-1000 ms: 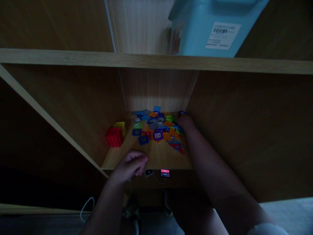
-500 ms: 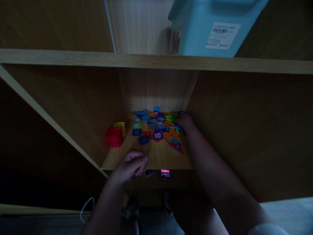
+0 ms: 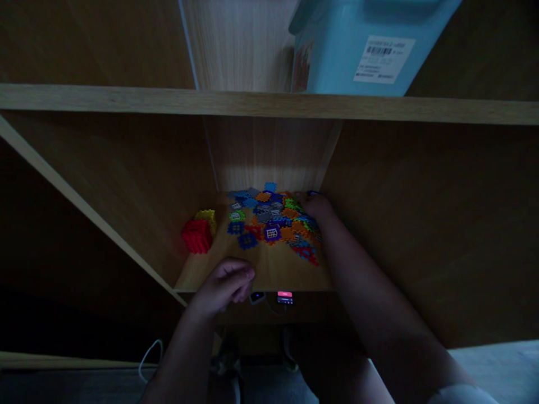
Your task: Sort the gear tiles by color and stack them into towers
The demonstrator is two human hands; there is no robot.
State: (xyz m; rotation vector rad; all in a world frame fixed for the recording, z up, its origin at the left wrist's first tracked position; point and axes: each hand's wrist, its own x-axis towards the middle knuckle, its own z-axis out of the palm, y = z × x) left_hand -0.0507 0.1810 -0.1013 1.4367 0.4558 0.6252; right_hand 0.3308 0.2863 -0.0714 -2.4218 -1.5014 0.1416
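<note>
A heap of colourful interlocking plastic tiles (image 3: 273,233), blue, orange, green, grey and purple, some with window patterns, spreads over the lower shelf (image 3: 269,275). My right hand (image 3: 319,207) reaches into the heap's back right corner. Its fingers touch the tiles there, but dim light and the pile hide how they are bent. Over the shelf's front edge, my left hand (image 3: 231,285) is curled into a loose fist, apart from the tiles, with nothing visible in it. Stacked red tiles (image 3: 197,236) stand at the left, in front of yellow tiles (image 3: 206,216).
A light blue plastic bin (image 3: 353,56) with a label stands on the upper shelf board (image 3: 252,104). Wooden side walls enclose the compartment. Below the front edge are a lit phone-like screen (image 3: 284,298) and a small device (image 3: 257,297) with a cable.
My right hand has shifted slightly, and its fingers now show further left over the back of the heap. My left hand has barely moved.
</note>
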